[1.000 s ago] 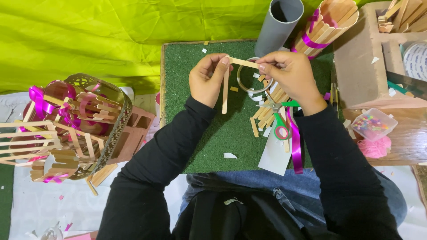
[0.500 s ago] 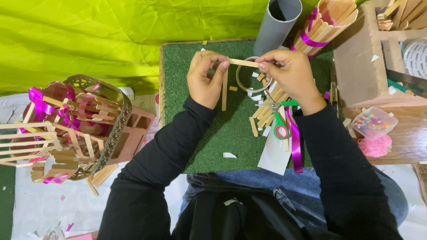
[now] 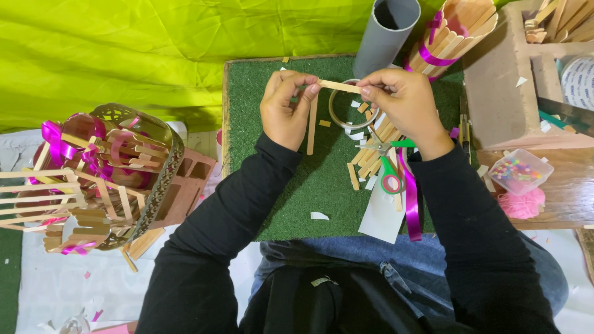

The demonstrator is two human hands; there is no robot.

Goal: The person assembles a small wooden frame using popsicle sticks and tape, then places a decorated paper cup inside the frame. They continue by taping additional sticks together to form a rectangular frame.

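Green turf-covered board [image 3: 291,192] at centre; grey plastic tube [image 3: 385,34] behind it; gold metal basket of wooden sticks [image 3: 133,173] left; brown cardboard box [image 3: 507,93] right.

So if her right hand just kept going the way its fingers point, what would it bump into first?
The right hand points left along the horizontal wooden stick it pinches, so it would probably meet the left hand, whose fingers hold that stick's other end.

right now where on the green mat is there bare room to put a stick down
The green turf mat is bare along its left edge, beside the left hand, and mostly bare below it, save one white scrap. The right side is crowded: loose wooden sticks, scissors, purple ribbon.
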